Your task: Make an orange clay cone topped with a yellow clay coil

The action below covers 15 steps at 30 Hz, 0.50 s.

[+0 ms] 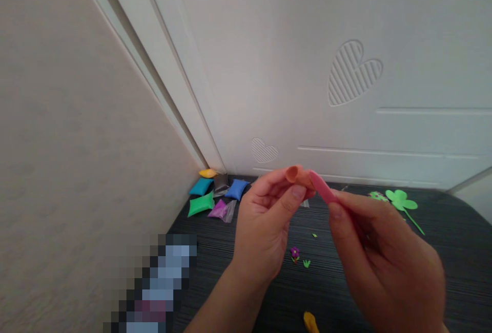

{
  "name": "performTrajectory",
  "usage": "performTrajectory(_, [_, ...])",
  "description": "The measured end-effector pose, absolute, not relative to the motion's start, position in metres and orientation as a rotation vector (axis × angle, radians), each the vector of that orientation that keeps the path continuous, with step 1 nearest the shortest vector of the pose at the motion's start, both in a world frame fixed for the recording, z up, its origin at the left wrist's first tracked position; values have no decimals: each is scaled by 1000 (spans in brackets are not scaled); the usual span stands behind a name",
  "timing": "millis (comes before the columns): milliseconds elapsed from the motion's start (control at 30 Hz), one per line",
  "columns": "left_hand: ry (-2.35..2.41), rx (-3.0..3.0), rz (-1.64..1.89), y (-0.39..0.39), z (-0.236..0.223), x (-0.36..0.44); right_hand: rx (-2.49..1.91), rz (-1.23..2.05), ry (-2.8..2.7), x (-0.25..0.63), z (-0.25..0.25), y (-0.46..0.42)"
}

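My left hand is closed on a small piece of orange clay, pinched between thumb and fingers. The clay has a hollow, rounded end facing left. My right hand grips a pink clay modelling tool, a flat stick with a rounded tip. The tool's tip touches or overlaps the right end of the orange clay; which one I cannot tell. Its other end is hidden in my right hand. Both hands are raised above the dark table. Beneath them lie a small purple clay flower and a green leaf piece.
Several clay packets, among them a green one and a blue one, lie at the back left of the table. A green clover-shaped piece lies at the right. Something yellow is near the front edge. A white door stands behind.
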<state>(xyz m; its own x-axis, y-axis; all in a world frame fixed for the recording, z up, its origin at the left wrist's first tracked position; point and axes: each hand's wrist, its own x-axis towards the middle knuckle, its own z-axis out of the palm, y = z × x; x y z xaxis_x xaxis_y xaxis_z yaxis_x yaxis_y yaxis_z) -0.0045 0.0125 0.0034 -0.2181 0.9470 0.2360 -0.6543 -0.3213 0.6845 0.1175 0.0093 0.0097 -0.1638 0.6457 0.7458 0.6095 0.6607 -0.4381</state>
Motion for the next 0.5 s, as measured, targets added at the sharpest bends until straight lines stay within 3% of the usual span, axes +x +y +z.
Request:
performTrajectory(367, [576,848,1775,13,1,-4,-965,23,-1878,116,8,8])
performTrajectory(500, [549,824,1775,13,1,-5,-1062,157,-1760,120,12,9])
